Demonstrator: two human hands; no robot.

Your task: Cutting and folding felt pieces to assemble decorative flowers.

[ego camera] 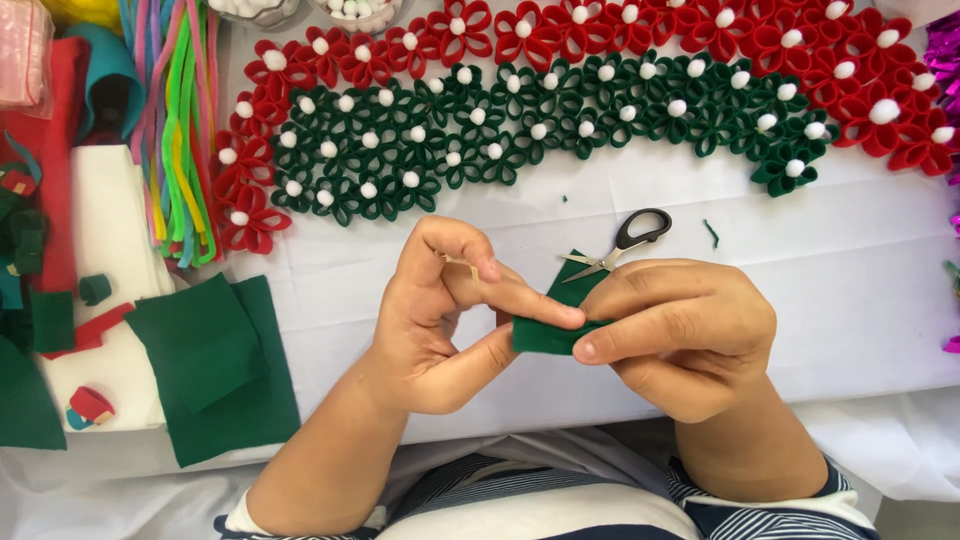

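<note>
Green felt strip (548,335) pinched between left hand (440,320) and right hand (680,335).

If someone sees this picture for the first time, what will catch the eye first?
First, the wide arc of felt flowers across the top of the white table: red flowers on the outside, green flowers inside, each with a white ball in its middle. Next, in the centre, the left hand and right hand pinch a small green felt piece between them. Scissors lie just behind it.
</note>
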